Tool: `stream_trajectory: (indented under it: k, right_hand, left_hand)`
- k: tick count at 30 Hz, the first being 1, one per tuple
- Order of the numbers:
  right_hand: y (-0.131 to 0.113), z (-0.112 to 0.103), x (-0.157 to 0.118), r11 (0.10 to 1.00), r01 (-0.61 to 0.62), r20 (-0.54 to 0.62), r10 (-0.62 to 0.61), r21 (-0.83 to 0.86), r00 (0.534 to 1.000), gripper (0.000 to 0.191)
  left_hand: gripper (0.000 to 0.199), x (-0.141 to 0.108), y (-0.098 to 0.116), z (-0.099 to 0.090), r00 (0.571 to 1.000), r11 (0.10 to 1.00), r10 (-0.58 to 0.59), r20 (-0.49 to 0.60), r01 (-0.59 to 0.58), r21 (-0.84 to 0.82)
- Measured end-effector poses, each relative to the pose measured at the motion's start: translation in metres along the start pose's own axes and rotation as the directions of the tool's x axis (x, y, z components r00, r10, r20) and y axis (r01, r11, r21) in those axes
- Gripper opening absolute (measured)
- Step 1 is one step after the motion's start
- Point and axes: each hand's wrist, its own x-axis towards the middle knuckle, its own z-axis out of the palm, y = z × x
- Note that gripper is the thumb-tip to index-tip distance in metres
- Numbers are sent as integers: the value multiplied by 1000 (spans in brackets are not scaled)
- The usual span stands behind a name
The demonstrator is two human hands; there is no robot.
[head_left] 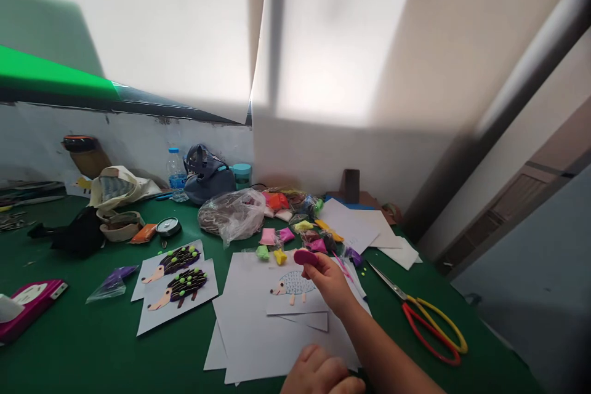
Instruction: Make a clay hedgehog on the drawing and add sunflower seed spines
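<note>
Between thumb and fingers, my right hand (pixel 325 280) pinches a flat magenta oval piece of clay (pixel 305 257). It is held over the top of a small hedgehog card (pixel 300 305), whose blue-marked body and pink clay snout and legs show. That card lies on large white sheets (pixel 258 351). My left hand (pixel 321 372) is curled at the bottom edge, over the sheets and beside my right forearm; the inside of its fingers is hidden. To the left lie two finished-looking hedgehog cards (pixel 178 292) with dark spines and green dots.
Packets of coloured clay (pixel 277 236) and a clear plastic bag (pixel 233 212) lie behind the sheets. Large scissors (pixel 422 317) rest at the right, blades partly apart. A water bottle (pixel 176 178), a blue bag (pixel 207 178), a tape roll (pixel 168 227) and a magenta case (pixel 32 308) are leftward.
</note>
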Motion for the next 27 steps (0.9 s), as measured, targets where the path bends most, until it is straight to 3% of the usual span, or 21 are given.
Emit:
stream_trajectory:
  k: [2, 4, 6, 8, 10, 12, 16, 18, 24, 27]
  right_hand:
    - [5, 6, 7, 999, 7, -2, -7, 32, 1000, 28]
    - [9, 12, 14, 998, 20, 3, -20, 52, 1000, 26]
    - [12, 17, 18, 998, 31, 7, -32, 56, 999, 24]
    - [14, 19, 19, 998, 40, 25, -42, 57, 999, 23]
    - [16, 19, 17, 998, 51, 61, -53, 37, 997, 23]
    - [18, 17, 13, 997, 67, 94, -64, -29, 993, 22]
    - [19, 11, 4, 963, 101, 106, -77, -251, 991, 11]
    - [17, 9, 0, 932, 130, 118, -95, -337, 988, 7]
    - [15, 7, -3, 897, 216, 176, -159, -385, 971, 10]
    - [17, 7, -2, 875, 250, 193, -184, -414, 964, 17]
  left_hand:
    - [37, 15, -7, -28, 1000, 999, 19, 20, -20, 28]
    - [35, 31, -16, -54, 999, 999, -35, 38, 34, 24]
    - [33, 45, -30, -76, 980, 980, -195, -32, 196, 34]
    - [30, 56, -50, -92, 933, 940, -335, -133, 340, 17]
    - [28, 62, -71, -101, 858, 894, -442, -260, 445, -49]
    - [37, 65, -88, -103, 772, 820, -571, -279, 553, -148]
    - [28, 60, -103, -94, 702, 643, -711, -38, 627, -440]
    - [23, 57, -103, -89, 665, 577, -746, 10, 654, -489]
    - [25, 51, -103, -88, 649, 547, -759, 50, 678, -490]
    - [29, 51, -104, -90, 681, 578, -731, 47, 654, -488]
